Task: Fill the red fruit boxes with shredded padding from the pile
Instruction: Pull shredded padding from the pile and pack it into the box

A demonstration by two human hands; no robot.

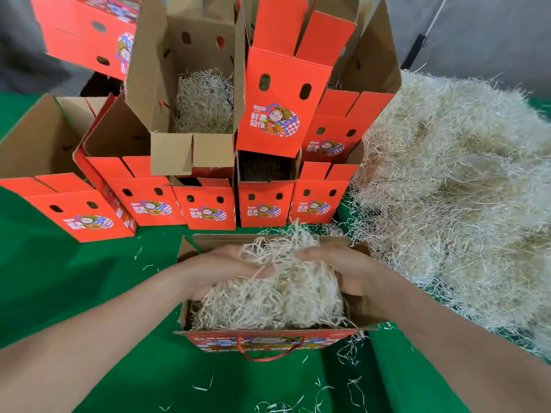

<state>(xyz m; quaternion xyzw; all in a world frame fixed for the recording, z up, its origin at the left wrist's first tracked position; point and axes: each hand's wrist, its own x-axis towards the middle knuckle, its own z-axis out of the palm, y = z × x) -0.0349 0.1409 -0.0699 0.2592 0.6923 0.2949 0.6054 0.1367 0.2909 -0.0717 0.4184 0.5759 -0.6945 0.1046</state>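
Observation:
An open red fruit box with a red cord handle stands on the green table in front of me. It holds a mound of pale shredded padding. My left hand and my right hand are both over the box, fingers curled into a clump of padding that sticks up between them. The big pile of shredded padding lies to the right of the box, spreading to the table's right edge.
Several red boxes stand stacked in rows behind the near box, flaps up; one upper box shows padding inside. Another red box stands at the left. Loose strands litter the green cloth.

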